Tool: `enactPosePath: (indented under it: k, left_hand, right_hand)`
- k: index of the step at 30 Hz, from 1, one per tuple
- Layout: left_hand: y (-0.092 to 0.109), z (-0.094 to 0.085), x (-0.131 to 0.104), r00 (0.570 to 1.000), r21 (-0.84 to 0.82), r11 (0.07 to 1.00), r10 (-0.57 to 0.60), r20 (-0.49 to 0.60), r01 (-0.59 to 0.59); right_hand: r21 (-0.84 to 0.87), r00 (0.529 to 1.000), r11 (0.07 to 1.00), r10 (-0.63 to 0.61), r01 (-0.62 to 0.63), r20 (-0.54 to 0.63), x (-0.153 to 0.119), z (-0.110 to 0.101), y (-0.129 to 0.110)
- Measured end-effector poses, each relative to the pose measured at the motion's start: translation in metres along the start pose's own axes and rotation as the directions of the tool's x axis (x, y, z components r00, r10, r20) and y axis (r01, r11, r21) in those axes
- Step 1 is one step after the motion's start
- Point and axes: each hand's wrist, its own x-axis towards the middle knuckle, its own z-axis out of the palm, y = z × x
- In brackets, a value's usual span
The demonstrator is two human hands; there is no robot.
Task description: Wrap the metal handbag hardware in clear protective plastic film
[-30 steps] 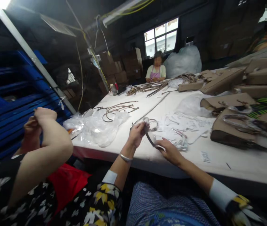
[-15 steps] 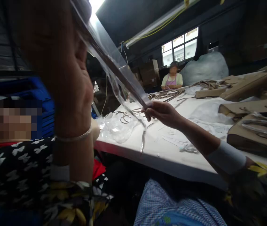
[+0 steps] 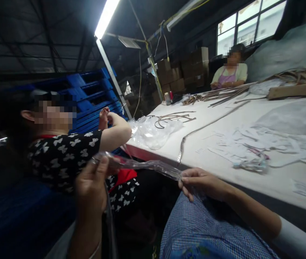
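A narrow clear plastic sleeve is stretched nearly level between my two hands, above my lap. My left hand pinches its left end between thumb and fingers. From that hand a long plastic-covered strip hangs down; what is inside it is too dark to make out. My right hand is closed on the right end of the sleeve, just off the table edge. On the white table beyond, a long strap in clear plastic lies slantwise, its tip reaching the near edge.
Crumpled clear plastic and curved brown straps lie on the table's left. White scraps are spread at right, with brown straps behind. One co-worker sits close at left, another across the table. Blue pallets are stacked behind.
My left hand has come down from high near the camera to lap level. My right hand has moved lower and nearer. The brown strap that showed between my hands no longer shows there.
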Motion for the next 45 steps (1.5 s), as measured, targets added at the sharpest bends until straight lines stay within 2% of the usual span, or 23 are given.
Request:
enactPosePath:
  k: [1,2,3,4,5,6,7,8,9,11,13,14,15,16,17,20,22,24,27,30,36,40,45]
  left_hand:
    - [-0.022,-0.004,-0.015,0.988,0.079,0.989,-0.133,0.080,0.127]
    - [-0.043,-0.005,-0.032,0.948,0.191,0.956,-0.258,0.188,0.223]
    - [-0.063,-0.003,-0.049,0.928,0.292,0.921,-0.320,0.190,0.258]
    - [-0.079,0.002,-0.066,0.940,0.374,0.895,-0.312,0.135,0.243]
    - [-0.091,0.010,-0.082,0.953,0.427,0.886,-0.265,0.148,0.180]
    - [-0.098,0.019,-0.096,0.960,0.434,0.897,-0.189,0.207,0.083]
    - [-0.101,0.030,-0.106,0.941,0.398,0.917,-0.121,0.315,-0.015]
    - [-0.102,0.042,-0.113,0.888,0.332,0.940,-0.086,0.452,-0.078]
    - [-0.101,0.053,-0.116,0.803,0.249,0.965,-0.080,0.590,-0.086]
    - [-0.100,0.070,-0.114,0.566,0.129,0.991,-0.120,0.816,0.025]
    - [-0.103,0.081,-0.108,0.336,0.119,0.977,-0.173,0.926,0.177]
    - [-0.106,0.084,-0.104,0.270,0.136,0.964,-0.197,0.943,0.228]
    - [-0.109,0.087,-0.102,0.249,0.150,0.953,-0.218,0.944,0.265]
    - [-0.113,0.089,-0.101,0.267,0.155,0.941,-0.239,0.933,0.301]
    - [-0.117,0.091,-0.101,0.314,0.148,0.926,-0.264,0.912,0.347]
    - [-0.124,0.104,-0.107,0.499,0.033,0.839,-0.355,0.791,0.543]
    - [-0.124,0.117,-0.113,0.578,-0.099,0.748,-0.413,0.704,0.656]
    - [-0.120,0.130,-0.117,0.619,-0.208,0.678,-0.445,0.647,0.705]
    - [-0.111,0.143,-0.117,0.645,-0.270,0.658,-0.429,0.633,0.703]
    - [-0.103,0.147,-0.109,0.664,-0.292,0.676,-0.389,0.638,0.677]
    - [-0.101,0.144,-0.098,0.724,-0.279,0.748,-0.365,0.585,0.602]
    - [-0.108,0.144,-0.107,0.680,-0.207,0.749,-0.401,0.613,0.629]
    - [-0.119,0.145,-0.122,0.560,-0.115,0.717,-0.423,0.712,0.687]
  right_hand:
    - [0.035,0.999,0.999,0.026,-0.025,-0.030,-0.002,-0.004,0.014]
    - [0.061,0.997,0.997,0.053,-0.050,-0.060,-0.003,-0.008,0.026]
    - [0.082,0.993,0.994,0.084,-0.077,-0.083,-0.005,-0.010,0.037]
    - [0.097,0.989,0.990,0.117,-0.107,-0.096,-0.006,-0.012,0.046]
    - [0.103,0.984,0.985,0.151,-0.141,-0.097,-0.006,-0.013,0.053]
    - [0.096,0.979,0.979,0.186,-0.177,-0.089,-0.006,-0.013,0.060]
    - [0.075,0.972,0.973,0.222,-0.217,-0.071,-0.006,-0.013,0.065]
    - [0.042,0.965,0.966,0.258,-0.256,-0.043,-0.005,-0.011,0.069]
    - [0.004,0.957,0.958,0.288,-0.288,-0.016,-0.005,-0.010,0.072]
    - [-0.073,0.947,0.945,0.321,-0.319,0.016,-0.006,-0.008,0.074]
    - [-0.153,0.950,0.939,0.311,-0.308,-0.001,-0.009,-0.011,0.072]
    - [-0.190,0.958,0.940,0.285,-0.285,-0.031,-0.012,-0.014,0.071]
    - [-0.217,0.967,0.943,0.241,-0.253,-0.078,-0.015,-0.019,0.070]
    - [-0.223,0.973,0.951,0.184,-0.212,-0.141,-0.018,-0.024,0.072]
    - [-0.204,0.967,0.966,0.112,-0.160,-0.227,-0.022,-0.028,0.076]
    - [-0.086,0.878,0.996,-0.048,0.007,-0.476,-0.025,-0.033,0.100]
    - [-0.067,0.859,0.996,-0.078,0.051,-0.506,-0.020,-0.026,0.121]
    - [-0.155,0.876,0.987,-0.116,0.048,-0.468,-0.009,-0.012,0.138]
    - [-0.335,0.842,0.942,-0.201,0.026,-0.500,0.010,0.008,0.147]
    - [-0.357,0.797,0.933,-0.250,0.046,-0.550,0.020,0.017,0.147]
    - [-0.308,0.827,0.951,-0.200,0.034,-0.526,0.015,0.013,0.161]
    - [-0.250,0.802,0.967,-0.181,0.041,-0.569,0.012,0.011,0.162]
    - [-0.221,0.774,0.973,-0.190,0.066,-0.604,0.009,0.010,0.154]
